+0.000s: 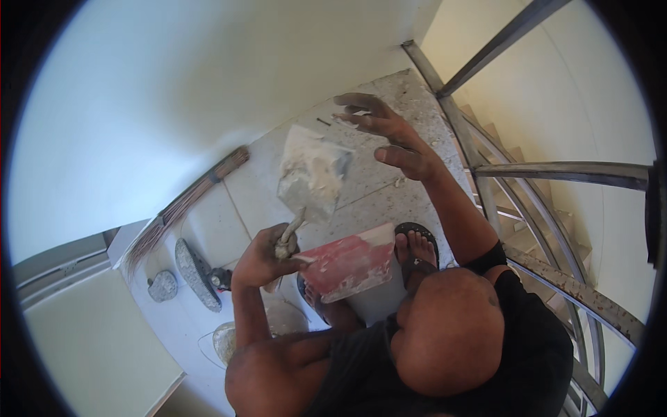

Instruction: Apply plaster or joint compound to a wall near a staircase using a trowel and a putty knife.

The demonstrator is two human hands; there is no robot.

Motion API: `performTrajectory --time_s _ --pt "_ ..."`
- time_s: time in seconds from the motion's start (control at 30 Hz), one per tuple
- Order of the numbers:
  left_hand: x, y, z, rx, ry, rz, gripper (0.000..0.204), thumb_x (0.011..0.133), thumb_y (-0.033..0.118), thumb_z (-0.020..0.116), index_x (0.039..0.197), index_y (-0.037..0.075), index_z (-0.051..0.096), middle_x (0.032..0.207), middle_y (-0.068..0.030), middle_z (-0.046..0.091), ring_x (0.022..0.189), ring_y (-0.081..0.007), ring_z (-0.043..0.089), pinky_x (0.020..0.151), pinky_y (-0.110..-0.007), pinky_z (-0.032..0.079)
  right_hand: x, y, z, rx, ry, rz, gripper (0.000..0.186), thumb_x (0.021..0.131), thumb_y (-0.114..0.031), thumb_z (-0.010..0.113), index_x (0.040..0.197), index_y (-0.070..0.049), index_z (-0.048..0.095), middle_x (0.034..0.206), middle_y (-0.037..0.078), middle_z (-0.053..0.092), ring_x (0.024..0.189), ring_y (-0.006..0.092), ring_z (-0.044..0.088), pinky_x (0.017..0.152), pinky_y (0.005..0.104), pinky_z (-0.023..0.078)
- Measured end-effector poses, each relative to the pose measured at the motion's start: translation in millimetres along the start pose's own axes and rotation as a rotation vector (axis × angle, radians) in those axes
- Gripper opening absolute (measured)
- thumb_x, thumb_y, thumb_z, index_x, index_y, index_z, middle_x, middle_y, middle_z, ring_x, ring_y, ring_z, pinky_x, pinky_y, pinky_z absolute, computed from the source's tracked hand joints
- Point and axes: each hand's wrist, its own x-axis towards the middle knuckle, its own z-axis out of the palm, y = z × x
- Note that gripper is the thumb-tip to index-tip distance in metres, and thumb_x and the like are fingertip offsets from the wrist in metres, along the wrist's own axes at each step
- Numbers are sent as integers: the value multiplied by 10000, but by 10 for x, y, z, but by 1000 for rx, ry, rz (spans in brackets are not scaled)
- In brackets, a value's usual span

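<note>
My left hand is closed around the knobby, crusted handle of a trowel. The trowel blade points away from me, coated in whitish plaster and a little blurred. A red rectangular board, smeared with white along its edges, lies just right of that hand over my feet. Its left corner meets my left fingers; whether they grip it too, I cannot tell. My right hand is raised to the far right of the trowel, fingers apart and dusty, with nothing in it. Between my knees shows a pale surface under the board.
A stick broom leans along the left wall. Grey, plaster-crusted pieces lie on the tiles, and a small dark nail-like thing is farther off. At the right runs a metal railing, with stairs beyond it.
</note>
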Motion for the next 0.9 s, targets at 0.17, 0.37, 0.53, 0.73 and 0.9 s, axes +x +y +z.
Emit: performTrajectory --time_s 0.17,0.37,0.53,0.73,0.9 --pt "-61 65 40 35 90 -60 300 654 51 797 814 53 544 712 2 533 670 -101 497 607 -283 430 80 -233 -32 -326 -62 -51 568 732 -237 612 1279 -82 583 1365 191 415 1279 359 383 1080 458 319" --pt "-95 126 74 187 141 -87 275 649 57 788 777 34 545 666 -36 528 636 -129 484 599 -305 429 229 -240 30 -452 -129 -88 571 687 -206 624 1256 -165 608 1331 192 438 1250 380 399 1075 459 327" --pt "-79 152 79 215 129 -81 275 651 51 785 757 32 533 658 -33 516 632 -130 468 592 -306 422 202 -176 20 -631 -232 -61 530 717 -298 585 1199 -84 634 1294 185 469 1246 353 401 1035 467 340" --pt "-202 23 66 156 271 -153 307 657 20 786 763 51 500 672 14 471 633 -103 441 577 -286 404 -50 399 39 14 109 51 392 740 -108 579 1127 -123 638 1135 108 552 1028 278 539 880 402 437" --pt "-76 -117 119 65 251 -172 327 652 17 793 758 59 486 673 13 475 632 -96 440 576 -271 401 -169 939 -237 888 805 326 526 753 -107 523 1268 -204 483 1001 64 561 801 206 533 705 341 427"
